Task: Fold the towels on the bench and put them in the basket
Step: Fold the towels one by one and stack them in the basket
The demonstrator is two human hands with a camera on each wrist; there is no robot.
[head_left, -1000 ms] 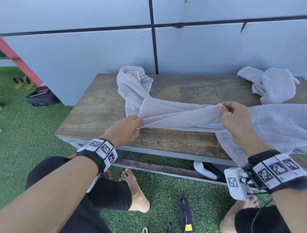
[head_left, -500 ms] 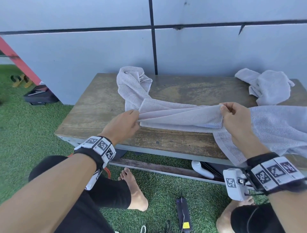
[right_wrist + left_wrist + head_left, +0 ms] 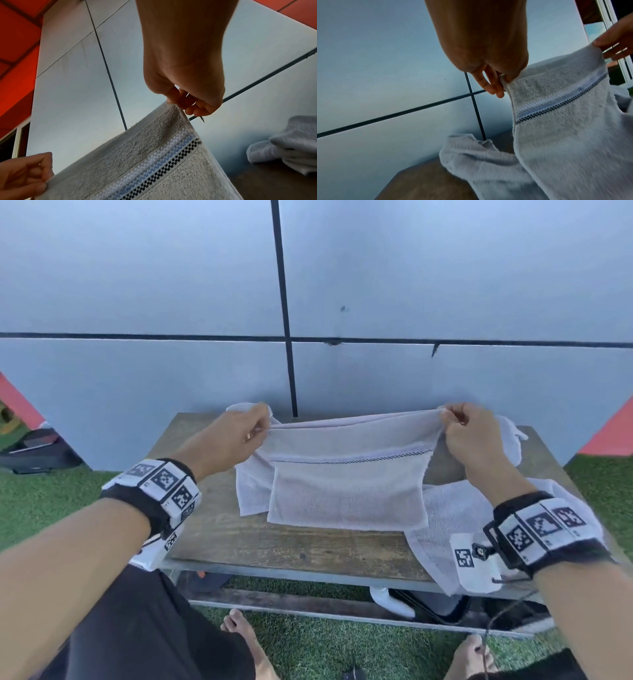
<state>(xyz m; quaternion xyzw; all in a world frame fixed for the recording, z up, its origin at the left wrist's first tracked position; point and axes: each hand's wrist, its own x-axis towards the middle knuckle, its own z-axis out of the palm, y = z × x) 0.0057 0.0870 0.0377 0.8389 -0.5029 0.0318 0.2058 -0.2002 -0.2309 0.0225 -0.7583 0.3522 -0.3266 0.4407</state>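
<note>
A pale grey towel (image 3: 346, 484) with a checked stripe hangs stretched between my hands above the wooden bench (image 3: 274, 542). My left hand (image 3: 265, 429) pinches its top left corner (image 3: 503, 79). My right hand (image 3: 445, 419) pinches the top right corner (image 3: 176, 102). The towel's far end trails down onto the bench top (image 3: 479, 162). A second towel (image 3: 442, 525) lies flat under my right wrist and droops over the front edge. A third, crumpled towel (image 3: 291, 142) sits at the back right of the bench. No basket is in view.
A grey panelled wall (image 3: 171, 302) stands right behind the bench. Green artificial grass (image 3: 41, 501) surrounds it, with a black bag (image 3: 37, 450) at the left. A white object (image 3: 390, 601) and dark items lie under the bench, near my bare feet (image 3: 246, 642).
Both hands have raised the towel's edge off the bench and drawn it taut, so it now hangs open between them. My head has tilted up towards the wall.
</note>
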